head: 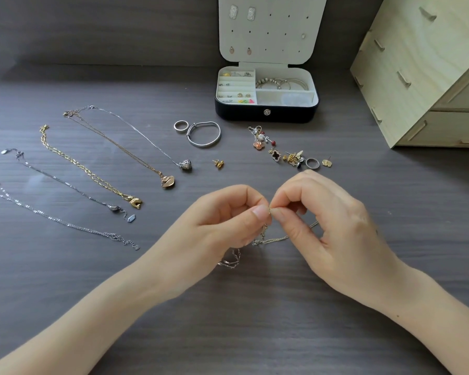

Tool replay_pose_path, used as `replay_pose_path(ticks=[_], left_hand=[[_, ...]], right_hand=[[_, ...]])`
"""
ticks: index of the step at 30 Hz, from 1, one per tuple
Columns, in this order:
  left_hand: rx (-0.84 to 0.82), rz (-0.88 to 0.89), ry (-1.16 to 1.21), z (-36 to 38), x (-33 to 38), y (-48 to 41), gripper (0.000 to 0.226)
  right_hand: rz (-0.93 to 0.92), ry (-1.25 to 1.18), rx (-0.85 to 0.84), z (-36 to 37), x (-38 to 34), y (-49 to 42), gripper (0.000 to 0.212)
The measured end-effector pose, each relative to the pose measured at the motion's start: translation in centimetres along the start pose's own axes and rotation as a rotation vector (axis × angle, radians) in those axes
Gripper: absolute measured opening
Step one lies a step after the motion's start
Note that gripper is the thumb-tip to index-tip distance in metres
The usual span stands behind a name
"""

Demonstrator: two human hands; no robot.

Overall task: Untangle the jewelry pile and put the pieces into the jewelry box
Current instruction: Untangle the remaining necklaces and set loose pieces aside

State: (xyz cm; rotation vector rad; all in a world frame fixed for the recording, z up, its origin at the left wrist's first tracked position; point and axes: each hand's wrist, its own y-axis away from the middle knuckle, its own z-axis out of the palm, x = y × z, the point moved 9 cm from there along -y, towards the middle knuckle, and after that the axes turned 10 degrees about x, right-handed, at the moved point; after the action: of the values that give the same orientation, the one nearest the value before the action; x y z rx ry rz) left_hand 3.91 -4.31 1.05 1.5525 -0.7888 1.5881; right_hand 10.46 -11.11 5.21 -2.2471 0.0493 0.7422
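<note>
two hands meet near the middle of the grey table (255, 334): our left hand (222, 226) and right hand (331, 220) each pinch the same thin silver chain (275, 239) between thumb and forefinger, fingertips almost touching at what looks like a clasp or a knot. the rest of the chain hangs down and trails on the table under both palms, with a loose bunch (232, 259) below the left hand.

to the left, five necklaces lie straightened and apart, among them the gold chain (90, 171) and the heart pendant necklace (168, 182). further off sit a bangle (204, 133) with a ring (181, 125) just beside it, a lone gold stud (218, 164), and a small heap of earrings (287, 152) right of centre. the jewelry box (266, 109) stands open at the far side, some compartments already filled.

the risks, as we judge them: pulling the two pinches apart too hard could tighten the snag or snap a fine link. the hanging bunch could fold back into a fresh knot if we lift without laying it flat. our right hand works close to the earring heap, so a wide sweep could scatter the studs or catch the chain on a post.
</note>
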Motion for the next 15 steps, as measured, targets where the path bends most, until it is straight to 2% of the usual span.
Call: replay_pose_path(ticks=[9, 15], left_hand=[[-0.029, -0.105, 0.193, 0.0, -0.9, -0.1, 0.014], [-0.028, -0.186, 0.284, -0.1, -1.3, -0.2, 0.014]], right_hand=[[0.083, -0.046, 0.006, 0.2, 0.3, 0.1, 0.017], [0.363, -0.294, 0.006, 0.3, 1.8, 0.6, 0.006]])
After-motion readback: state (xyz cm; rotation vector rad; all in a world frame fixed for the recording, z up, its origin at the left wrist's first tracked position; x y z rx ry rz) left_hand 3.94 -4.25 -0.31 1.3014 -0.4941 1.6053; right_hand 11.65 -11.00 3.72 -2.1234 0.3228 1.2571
